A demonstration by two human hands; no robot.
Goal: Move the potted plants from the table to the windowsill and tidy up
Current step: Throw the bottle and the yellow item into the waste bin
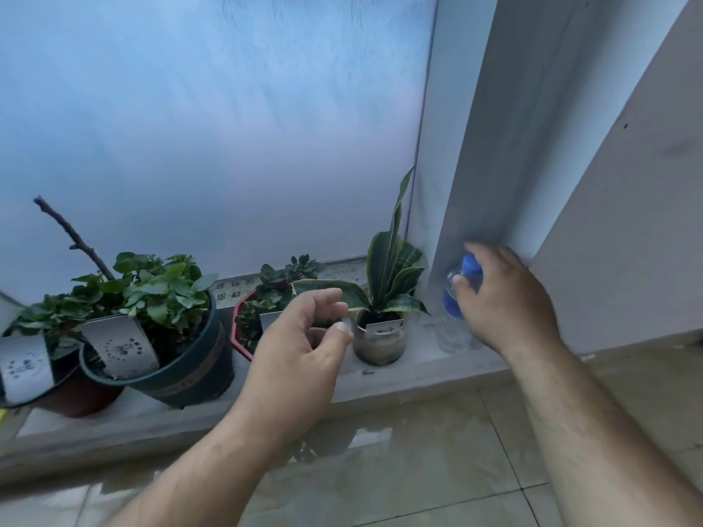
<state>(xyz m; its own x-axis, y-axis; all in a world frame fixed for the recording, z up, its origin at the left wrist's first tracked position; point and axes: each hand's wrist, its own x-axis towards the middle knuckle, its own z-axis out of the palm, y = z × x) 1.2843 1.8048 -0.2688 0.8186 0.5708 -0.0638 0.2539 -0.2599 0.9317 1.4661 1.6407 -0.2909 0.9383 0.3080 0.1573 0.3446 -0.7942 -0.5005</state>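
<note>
The right hand grips the upright clear plastic bottle with a blue cap at the windowsill's right end, while the left hand, fingers loosely curled and empty, hovers just left of the small pale pot of snake plant.

Four potted plants in row on windowsill, all upright, against frosted pane.
Far left: reddish-brown pot, leafy green plant, white label card in front; partly cut by frame edge.
Next: dark green pot, tilted slightly toward viewer, bushy green foliage, bare twig rising behind, white label card stuck in soil; touching reddish-brown pot.
Middle: red pot, small-leaved plant, partly hidden by hand.
Right: small clear pot, snake plant with striped leaves, tallest leaf vertical, label at rim.
</note>
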